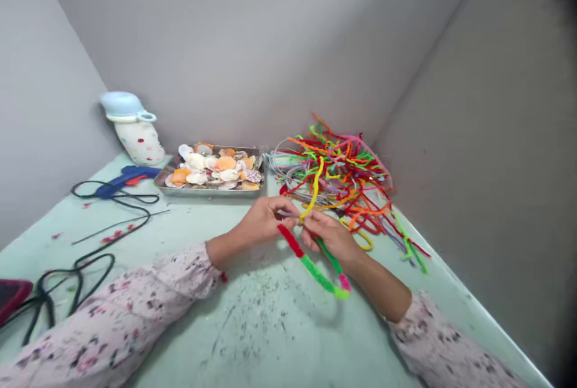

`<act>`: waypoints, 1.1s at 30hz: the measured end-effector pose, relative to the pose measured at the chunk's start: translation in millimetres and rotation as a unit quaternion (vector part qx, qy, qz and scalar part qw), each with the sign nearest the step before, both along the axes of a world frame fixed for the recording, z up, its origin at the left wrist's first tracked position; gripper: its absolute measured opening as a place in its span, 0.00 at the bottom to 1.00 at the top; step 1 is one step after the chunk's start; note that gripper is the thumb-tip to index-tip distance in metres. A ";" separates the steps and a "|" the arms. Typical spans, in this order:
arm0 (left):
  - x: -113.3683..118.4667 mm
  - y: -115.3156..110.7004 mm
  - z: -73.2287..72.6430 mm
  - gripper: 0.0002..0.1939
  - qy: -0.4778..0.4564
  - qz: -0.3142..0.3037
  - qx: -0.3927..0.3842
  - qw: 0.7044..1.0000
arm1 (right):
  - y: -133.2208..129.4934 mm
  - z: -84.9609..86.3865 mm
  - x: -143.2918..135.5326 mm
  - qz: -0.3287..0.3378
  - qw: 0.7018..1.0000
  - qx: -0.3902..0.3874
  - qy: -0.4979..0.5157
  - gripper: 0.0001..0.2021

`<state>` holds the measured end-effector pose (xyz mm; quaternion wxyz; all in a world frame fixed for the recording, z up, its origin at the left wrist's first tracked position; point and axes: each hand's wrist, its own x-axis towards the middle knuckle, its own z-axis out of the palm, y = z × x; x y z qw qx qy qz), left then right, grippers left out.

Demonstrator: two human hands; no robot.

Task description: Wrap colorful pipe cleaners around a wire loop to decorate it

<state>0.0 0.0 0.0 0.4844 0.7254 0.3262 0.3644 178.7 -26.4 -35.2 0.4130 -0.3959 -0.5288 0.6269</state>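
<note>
My left hand (265, 220) and my right hand (331, 235) meet above the middle of the table, both with fingers pinched. Between their fingertips is the lower end of a yellow pipe cleaner (315, 188), whose free end rises toward the back. A bent fuzzy strand (321, 275) in red, green and pink loops below the hands. One side of this loop runs up under my right hand, and its red end stands free near my left fingertips. How the yellow piece joins the strand is hidden by the fingers.
A metal tray (211, 192) of seashells stands at the back, beside a tangled heap of colourful pipe cleaners (351, 166) and grey wire. To the left are a bottle (139, 143) with a light blue lid, a blue glue gun (119, 182) and a looping dark cord (81, 265).
</note>
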 end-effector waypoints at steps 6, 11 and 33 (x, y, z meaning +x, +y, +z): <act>-1.1 2.2 -2.5 0.08 0.002 -0.016 0.006 1.000 | -2.1 -0.7 1.7 0.006 1.000 -0.021 -0.010 0.12; -1.9 1.3 -3.5 0.08 0.004 -0.025 0.009 1.000 | -1.2 -1.7 4.2 0.002 0.999 -0.031 -0.021 0.09; -5.9 4.5 -11.4 0.03 0.018 -0.102 0.005 0.995 | -6.4 3.4 9.2 0.096 0.992 -0.080 0.000 0.10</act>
